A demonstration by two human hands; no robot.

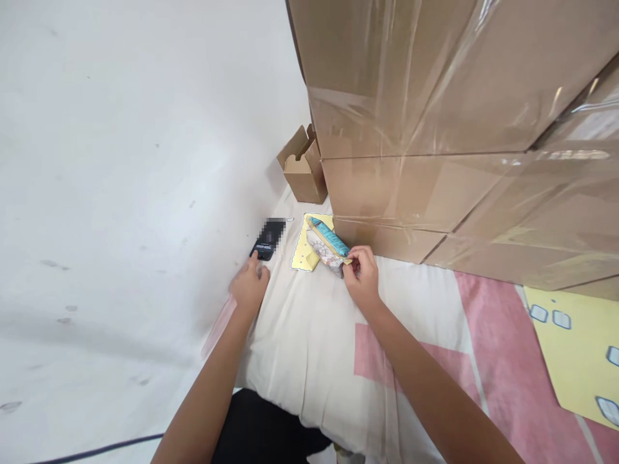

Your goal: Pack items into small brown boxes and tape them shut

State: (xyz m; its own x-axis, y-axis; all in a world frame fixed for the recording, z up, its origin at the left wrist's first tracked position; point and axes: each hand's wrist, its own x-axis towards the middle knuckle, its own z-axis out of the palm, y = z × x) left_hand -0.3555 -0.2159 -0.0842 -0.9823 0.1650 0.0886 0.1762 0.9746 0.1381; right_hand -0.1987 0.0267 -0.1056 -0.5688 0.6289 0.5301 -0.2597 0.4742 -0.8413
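My right hand point(362, 274) is closed in a pinch on the near end of a small patterned packet with a teal strip point(327, 246), which lies partly on a yellow card point(304, 252). My left hand point(249, 285) rests on the white cloth, index finger stretched out to the near edge of a black phone point(268, 240); its other fingers are curled. Both lie on a white padded cloth point(309, 341) beside a white wall.
A stack of large taped cardboard cartons point(449, 129) fills the right and top. A small open cardboard box point(302, 166) stands against the wall behind the phone. Pink and white bedding point(488, 361) and a yellow patterned sheet point(575, 348) lie to the right.
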